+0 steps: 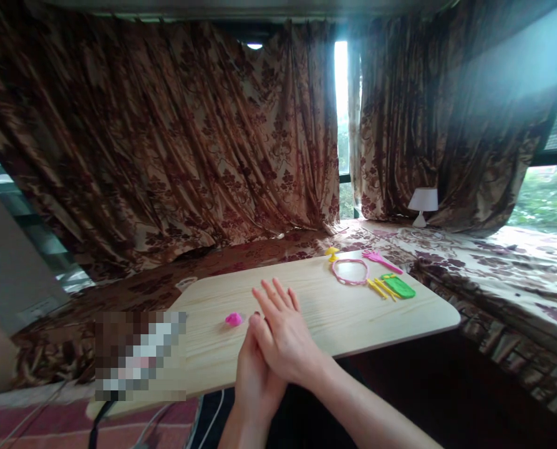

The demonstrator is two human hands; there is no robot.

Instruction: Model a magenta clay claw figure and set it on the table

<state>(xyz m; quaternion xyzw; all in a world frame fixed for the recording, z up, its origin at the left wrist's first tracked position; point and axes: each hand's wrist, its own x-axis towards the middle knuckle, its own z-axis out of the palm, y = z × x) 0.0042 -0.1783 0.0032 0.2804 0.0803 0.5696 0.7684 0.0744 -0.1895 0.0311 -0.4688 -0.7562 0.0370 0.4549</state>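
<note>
My right hand (285, 330) lies over my left hand (254, 374), palm against palm, above the near edge of the table. The right fingers stretch out flat, pointing away from me. Most of the left fingers are hidden underneath, and whatever may be between the palms does not show. Just left of the hands, a bright pink lump (234, 319), which looks like modelling clay, rests on the tabletop.
On the pale wooden table (203, 349), toward the right, are a pink ring (350, 260), yellow sticks (381, 289), a flat green piece (402, 287), a pink hand-shaped piece (382, 260) and a yellow mushroom-like piece (332, 252). A blurred-out object (140, 355) stands left. A lamp (423, 202) sits behind.
</note>
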